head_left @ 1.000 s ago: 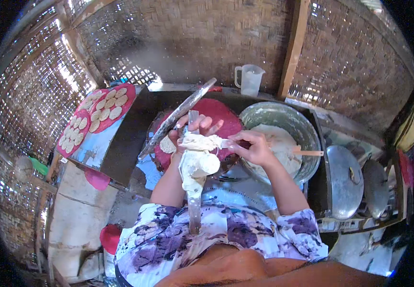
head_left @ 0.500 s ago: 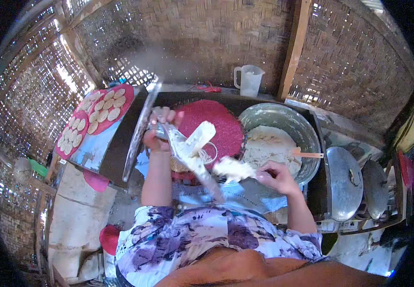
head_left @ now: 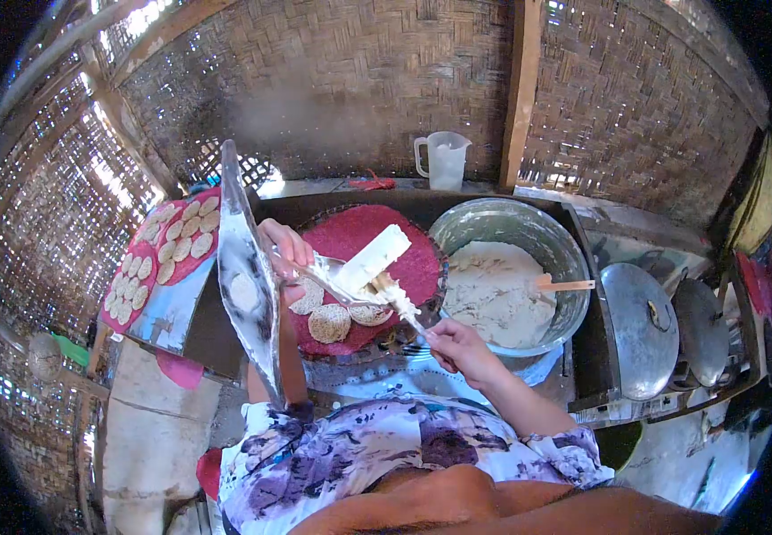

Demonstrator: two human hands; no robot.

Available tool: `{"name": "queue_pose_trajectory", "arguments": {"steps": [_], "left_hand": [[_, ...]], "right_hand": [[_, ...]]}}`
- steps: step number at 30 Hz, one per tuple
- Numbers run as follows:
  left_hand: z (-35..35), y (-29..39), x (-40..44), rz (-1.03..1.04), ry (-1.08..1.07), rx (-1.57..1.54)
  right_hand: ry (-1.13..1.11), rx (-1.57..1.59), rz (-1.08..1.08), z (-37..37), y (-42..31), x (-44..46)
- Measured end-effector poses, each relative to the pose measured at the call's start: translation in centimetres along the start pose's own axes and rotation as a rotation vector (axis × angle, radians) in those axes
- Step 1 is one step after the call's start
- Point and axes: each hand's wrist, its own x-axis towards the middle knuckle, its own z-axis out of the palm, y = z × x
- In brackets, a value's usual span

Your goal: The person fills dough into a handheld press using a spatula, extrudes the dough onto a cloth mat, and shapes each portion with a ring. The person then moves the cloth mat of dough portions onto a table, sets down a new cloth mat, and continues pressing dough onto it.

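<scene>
My left hand (head_left: pixel 286 254) grips a metal press with a dough-coated white cylinder (head_left: pixel 377 254) pointing up and right. The press's long metal plate (head_left: pixel 234 236) stands steeply tilted left of that hand, a pale round patch on its face. My right hand (head_left: pixel 466 348), fingers pinched, holds a thin scraper (head_left: pixel 419 326) whose doughy end touches or nearly touches dough at the cylinder's base. Beneath them lies a round red mat (head_left: pixel 413 272) with several noodle discs (head_left: pixel 329 324) near its front left. To the right, a large basin (head_left: pixel 573 241) holds pale dough (head_left: pixel 493 308).
An orange-handled spatula (head_left: pixel 569 285) rests in the basin. Behind stands a plastic jug (head_left: pixel 446 162). Red mats with several discs (head_left: pixel 199 234) lie at the left. Two metal lids (head_left: pixel 637 343) lean at the right, and a woven wall (head_left: pixel 377 98) closes off the back.
The plate has turned so its broad face shows. My right hand, lower and apart half a second ago, has moved up and left to the press. The view has shifted slightly.
</scene>
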Motion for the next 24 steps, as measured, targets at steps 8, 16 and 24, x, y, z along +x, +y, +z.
{"name": "queue_pose_trajectory", "arguments": {"steps": [8, 16, 24], "left_hand": [[0.7, 0.4, -0.4, -0.027, 0.050, 0.082], [2.2, 0.4, -0.5, -0.268, 0.021, 0.079], [-1.7, -3.1, -4.1, -0.637, -0.068, -0.137]], "right_hand": [[0.119, -0.197, -0.209, 0.2, 1.0, 0.2], [0.135, -0.200, -0.182, 0.2, 0.4, -0.8], [0.093, -0.150, -0.113, 0.3, -0.4, -0.8]]}}
